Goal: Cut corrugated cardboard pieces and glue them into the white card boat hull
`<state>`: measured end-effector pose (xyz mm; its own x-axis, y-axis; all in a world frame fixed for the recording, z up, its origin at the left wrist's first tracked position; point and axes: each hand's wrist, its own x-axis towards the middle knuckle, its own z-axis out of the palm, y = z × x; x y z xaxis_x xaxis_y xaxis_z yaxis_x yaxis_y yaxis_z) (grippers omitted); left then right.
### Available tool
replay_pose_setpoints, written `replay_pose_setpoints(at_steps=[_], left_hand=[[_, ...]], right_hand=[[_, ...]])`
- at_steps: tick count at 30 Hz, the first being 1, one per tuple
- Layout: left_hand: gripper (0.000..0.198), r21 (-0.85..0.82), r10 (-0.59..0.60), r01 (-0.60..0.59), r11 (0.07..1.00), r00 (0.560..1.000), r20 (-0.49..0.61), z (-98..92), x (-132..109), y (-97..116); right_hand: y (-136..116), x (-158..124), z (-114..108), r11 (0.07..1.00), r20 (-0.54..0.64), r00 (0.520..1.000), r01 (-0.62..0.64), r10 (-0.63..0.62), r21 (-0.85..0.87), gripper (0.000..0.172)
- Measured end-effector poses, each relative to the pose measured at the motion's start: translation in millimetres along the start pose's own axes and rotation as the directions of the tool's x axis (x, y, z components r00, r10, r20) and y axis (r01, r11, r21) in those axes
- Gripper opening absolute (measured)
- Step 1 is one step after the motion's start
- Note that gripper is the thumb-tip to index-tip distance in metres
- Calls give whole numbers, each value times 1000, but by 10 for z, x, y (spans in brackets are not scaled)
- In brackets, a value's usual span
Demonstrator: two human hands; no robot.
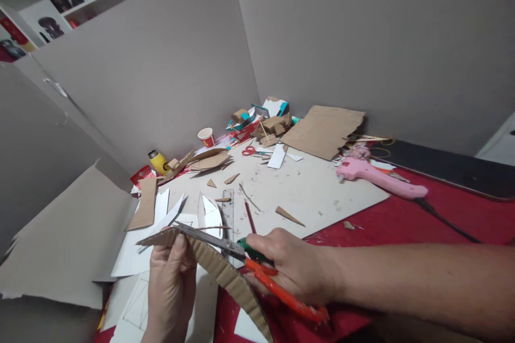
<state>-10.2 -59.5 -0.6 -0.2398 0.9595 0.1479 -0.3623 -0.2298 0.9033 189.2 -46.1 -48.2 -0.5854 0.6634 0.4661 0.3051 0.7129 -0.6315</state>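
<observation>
A long curved strip of corrugated cardboard [226, 277] is pinched near its upper end by my left hand [171, 278], thumb on top. My right hand [295, 262] grips a pair of scissors [233, 248] with one green and one orange-red handle. Their blades point left along the upper edge of the strip, close to my left thumb. A thin brown sliver [207, 227] sits by the blades. How far the blades are parted is hard to see. Below, a metal ruler [228, 209] and a dark red pencil [250, 217] lie on the white board.
A pink glue gun [382, 178] with a black cable lies on the red cloth [438, 220] at right. Behind stand a paper cup [206, 138], a yellow bottle [158, 162] and a cardboard sheet [324, 131]. Small red scissors [249, 151] and cardboard scraps [289, 216] lie on the white board [322, 198].
</observation>
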Motion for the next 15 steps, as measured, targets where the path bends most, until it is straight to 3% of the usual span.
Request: replay_pose_setpoints(at_steps=[10,15], left_hand=[[28,-51,-103,100,994,993,-53,1,20,88],[27,13,-105,105,994,994,-19,-47,23,88]], right_hand=[[9,30,-50,993,-11,994,109,-110,-46,38],[-7,31,-41,996,-42,995,88,-87,18,38]])
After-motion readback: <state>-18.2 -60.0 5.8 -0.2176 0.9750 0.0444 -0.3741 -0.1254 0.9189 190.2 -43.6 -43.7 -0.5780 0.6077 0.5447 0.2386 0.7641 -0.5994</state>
